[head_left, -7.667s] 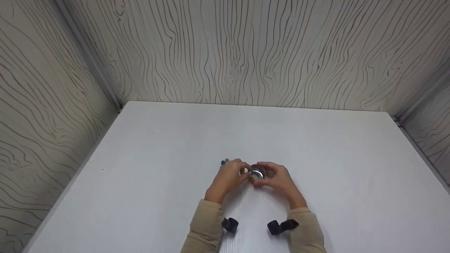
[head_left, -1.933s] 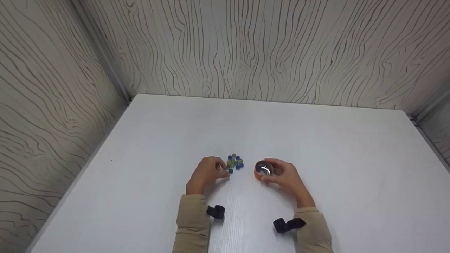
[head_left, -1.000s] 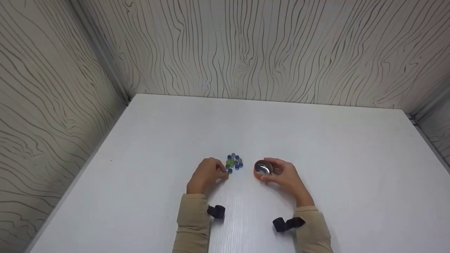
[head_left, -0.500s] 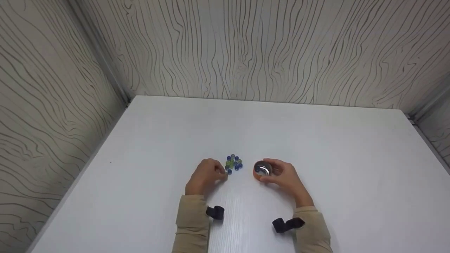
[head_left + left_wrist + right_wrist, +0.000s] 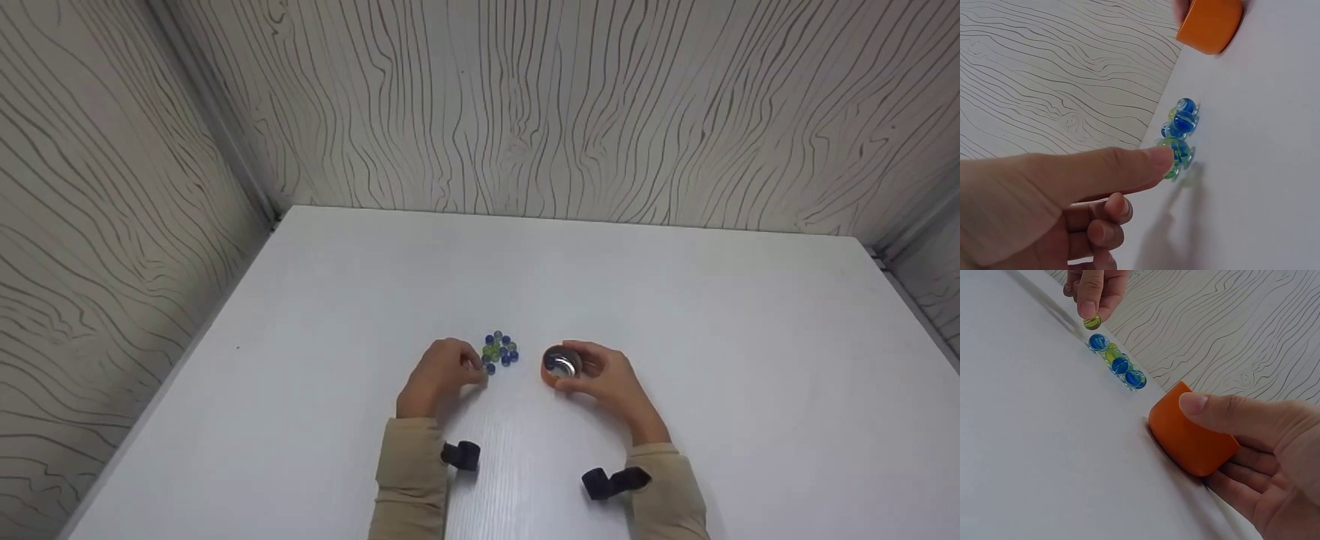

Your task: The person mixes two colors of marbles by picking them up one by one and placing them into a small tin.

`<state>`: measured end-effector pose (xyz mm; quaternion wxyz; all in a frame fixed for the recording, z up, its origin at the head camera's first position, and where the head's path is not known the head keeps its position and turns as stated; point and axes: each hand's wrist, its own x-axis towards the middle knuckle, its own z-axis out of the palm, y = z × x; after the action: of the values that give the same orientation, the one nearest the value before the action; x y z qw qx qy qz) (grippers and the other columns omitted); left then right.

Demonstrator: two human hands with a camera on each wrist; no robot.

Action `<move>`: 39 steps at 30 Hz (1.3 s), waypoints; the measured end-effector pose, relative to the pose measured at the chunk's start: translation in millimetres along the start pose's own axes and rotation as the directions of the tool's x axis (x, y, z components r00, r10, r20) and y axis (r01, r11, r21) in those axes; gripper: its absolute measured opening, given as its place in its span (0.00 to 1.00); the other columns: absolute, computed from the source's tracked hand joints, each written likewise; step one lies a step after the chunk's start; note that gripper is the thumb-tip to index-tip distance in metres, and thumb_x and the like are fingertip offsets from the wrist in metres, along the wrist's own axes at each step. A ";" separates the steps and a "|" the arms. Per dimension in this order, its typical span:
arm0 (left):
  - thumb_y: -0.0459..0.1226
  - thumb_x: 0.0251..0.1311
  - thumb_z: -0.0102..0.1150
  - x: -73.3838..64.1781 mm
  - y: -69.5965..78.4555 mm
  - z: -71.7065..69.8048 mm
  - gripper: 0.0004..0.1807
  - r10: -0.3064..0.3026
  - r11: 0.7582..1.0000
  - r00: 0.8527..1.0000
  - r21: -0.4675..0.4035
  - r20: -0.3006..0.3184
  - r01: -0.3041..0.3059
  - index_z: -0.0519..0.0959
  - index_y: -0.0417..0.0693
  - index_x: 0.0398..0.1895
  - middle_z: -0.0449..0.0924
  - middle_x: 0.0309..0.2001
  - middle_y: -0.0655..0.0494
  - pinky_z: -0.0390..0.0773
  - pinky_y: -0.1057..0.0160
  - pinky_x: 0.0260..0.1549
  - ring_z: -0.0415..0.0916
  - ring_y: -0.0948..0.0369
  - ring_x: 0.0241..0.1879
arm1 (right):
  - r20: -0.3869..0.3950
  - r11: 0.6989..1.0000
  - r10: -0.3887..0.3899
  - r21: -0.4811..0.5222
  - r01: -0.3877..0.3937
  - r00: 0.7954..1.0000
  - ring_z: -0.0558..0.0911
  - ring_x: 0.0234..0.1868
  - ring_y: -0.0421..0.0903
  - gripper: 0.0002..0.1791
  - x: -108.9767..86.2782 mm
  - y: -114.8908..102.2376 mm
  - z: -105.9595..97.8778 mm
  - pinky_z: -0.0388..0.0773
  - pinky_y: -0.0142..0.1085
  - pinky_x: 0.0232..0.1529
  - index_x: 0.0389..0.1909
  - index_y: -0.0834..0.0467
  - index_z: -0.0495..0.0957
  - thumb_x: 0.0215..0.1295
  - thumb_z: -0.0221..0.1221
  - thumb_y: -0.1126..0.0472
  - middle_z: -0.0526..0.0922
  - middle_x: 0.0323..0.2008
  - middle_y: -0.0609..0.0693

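Note:
A yellow-green marble [image 5: 1092, 323] is pinched in the fingertips of my left hand [image 5: 442, 373], just beside a cluster of blue and green marbles [image 5: 504, 351] on the white table. From the left wrist, my thumb [image 5: 1129, 169] hides the pinched marble. My right hand [image 5: 609, 379] grips a small orange cup [image 5: 1185, 436] by its side, thumb on one side and fingers on the other. Seen from the head, the cup has a shiny silver inside, with something dark blue in it, perhaps a marble. Its base rests on or very near the table, slightly tilted.
The white table [image 5: 360, 300] stretches to a wood-grain patterned panel [image 5: 480, 112] at the back. Similar panels stand at the left and right. Black wrist-camera mounts [image 5: 461, 454] sit on both beige sleeves.
Several seconds ago my left hand was at the cup's rim; since then it has moved left to the marbles. Over the last two seconds both hands and the cup stay nearly still.

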<state>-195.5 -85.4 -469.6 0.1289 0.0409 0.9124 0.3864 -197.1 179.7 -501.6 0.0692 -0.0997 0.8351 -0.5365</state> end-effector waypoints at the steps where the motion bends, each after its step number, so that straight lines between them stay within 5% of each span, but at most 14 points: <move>1: 0.34 0.52 0.67 -0.1 0.6 0.2 0.06 0.002 1.000 1.000 0.003 -0.002 -0.002 0.84 0.43 0.33 0.80 0.34 0.51 0.72 0.63 0.36 0.71 0.59 0.34 | -0.003 1.000 -0.001 -0.001 0.001 1.000 0.75 0.63 0.61 0.36 -0.3 -0.3 -0.1 0.72 0.45 0.63 0.59 0.67 0.73 0.48 0.72 0.61 0.76 0.60 0.66; 39: 0.35 0.55 0.66 6.4 18.8 9.5 0.05 0.158 0.987 0.987 -0.004 -0.040 -0.159 0.83 0.45 0.34 0.76 0.29 0.56 0.68 0.70 0.29 0.67 0.64 0.30 | -0.032 0.999 0.034 -0.013 -0.034 0.999 0.76 0.63 0.61 0.36 -0.3 -2.5 2.9 0.73 0.43 0.62 0.59 0.66 0.73 0.47 0.73 0.62 0.77 0.59 0.66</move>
<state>-199.5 -64.5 -463.7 0.0798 0.1051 0.9073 0.3993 -195.9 176.3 -500.5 0.0643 -0.0775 0.8414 -0.5310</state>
